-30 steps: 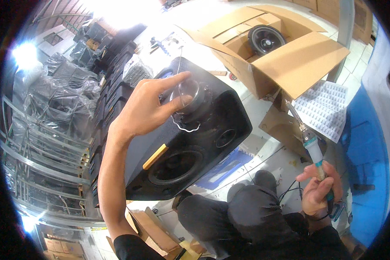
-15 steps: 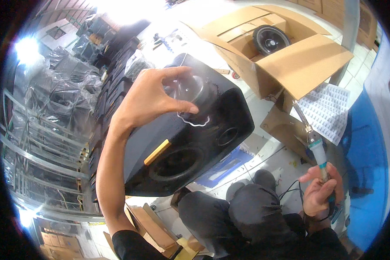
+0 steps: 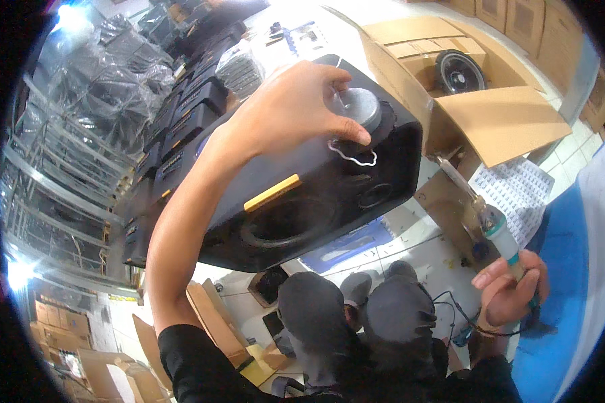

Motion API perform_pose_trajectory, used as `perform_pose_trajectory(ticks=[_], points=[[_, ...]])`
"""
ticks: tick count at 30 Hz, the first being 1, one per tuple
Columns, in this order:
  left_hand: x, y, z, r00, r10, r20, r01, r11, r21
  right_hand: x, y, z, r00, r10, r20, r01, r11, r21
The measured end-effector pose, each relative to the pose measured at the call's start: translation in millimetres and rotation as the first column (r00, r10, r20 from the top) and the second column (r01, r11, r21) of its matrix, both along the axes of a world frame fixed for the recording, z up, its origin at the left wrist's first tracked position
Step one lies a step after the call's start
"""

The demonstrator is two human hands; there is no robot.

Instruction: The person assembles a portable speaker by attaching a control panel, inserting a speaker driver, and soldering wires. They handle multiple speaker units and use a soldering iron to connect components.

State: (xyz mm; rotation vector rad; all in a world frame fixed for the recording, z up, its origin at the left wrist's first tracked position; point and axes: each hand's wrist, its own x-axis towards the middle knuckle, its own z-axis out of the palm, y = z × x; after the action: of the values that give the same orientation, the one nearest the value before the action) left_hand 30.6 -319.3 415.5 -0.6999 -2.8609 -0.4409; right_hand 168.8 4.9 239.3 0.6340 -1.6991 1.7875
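Speaker cabinet (image 3: 296, 181) is my ref. landmark: black box, tilted, front panel facing me, resting above the knees (image 3: 356, 316) in dark trousers. Front panel carries a large round woofer cutout (image 3: 286, 225) in its lower-left part, a small round port (image 3: 375, 196) to the right of that, and a yellow strip (image 3: 272, 193) just above the cutout.

Left hand (image 3: 292, 111): I see it laid on the cabinet's upper front, fingers curled round a silver-grey round driver part (image 3: 357, 107) seated in the upper opening. Thumb tip presses at the opening's lower rim. Grip is closed on the part. A thin white wire (image 3: 353, 156) loops just below the thumb, on the panel.

Right hand (image 3: 511, 289): well right of and below the cabinet, clenched round the handle of a soldering-type tool w/ green collar (image 3: 494, 225). Tool shaft points up-left toward the cabinet's lower-right corner; tip not touching it, as far as I can tell. Dark cable (image 3: 460, 312) trails from the hand area toward the knees.

Behind the cabinet, upper right: open cardboard box (image 3: 511, 121) w/ a round black loudspeaker (image 3: 460, 72) inside. White sheet w/ rows of small marks (image 3: 517, 191) lies right of the cabinet, below the box flap. Left of the cabinet: rows of black cabinets (image 3: 188, 114), some in plastic wrap, plus metal racking (image 3: 54, 195). Below-left: flat cardboard pieces (image 3: 208, 322) on the floor.
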Motion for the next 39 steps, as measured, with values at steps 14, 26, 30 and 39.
perform_pose_trajectory(ticks=[14,26,30,39], points=[[51,-64,-17,0.984,0.126,-0.123,-0.018,0.768,0.64,-43,-78,68,0.945,0.06,0.322,-0.023,0.993,-0.117],[60,-88,-39,0.985,-0.167,0.049,0.042,0.501,0.864,-44,-93,77,0.94,-0.037,0.34,0.029,0.999,0.029],[59,-89,-43,0.981,-0.193,0.023,0.078,0.499,0.863,-46,-95,76,0.956,-0.046,0.291,0.029,0.997,0.065],[54,-87,-49,0.983,-0.183,-0.016,0.109,0.512,0.852,-53,-98,78,0.946,-0.084,0.312,0.067,0.996,0.064]])
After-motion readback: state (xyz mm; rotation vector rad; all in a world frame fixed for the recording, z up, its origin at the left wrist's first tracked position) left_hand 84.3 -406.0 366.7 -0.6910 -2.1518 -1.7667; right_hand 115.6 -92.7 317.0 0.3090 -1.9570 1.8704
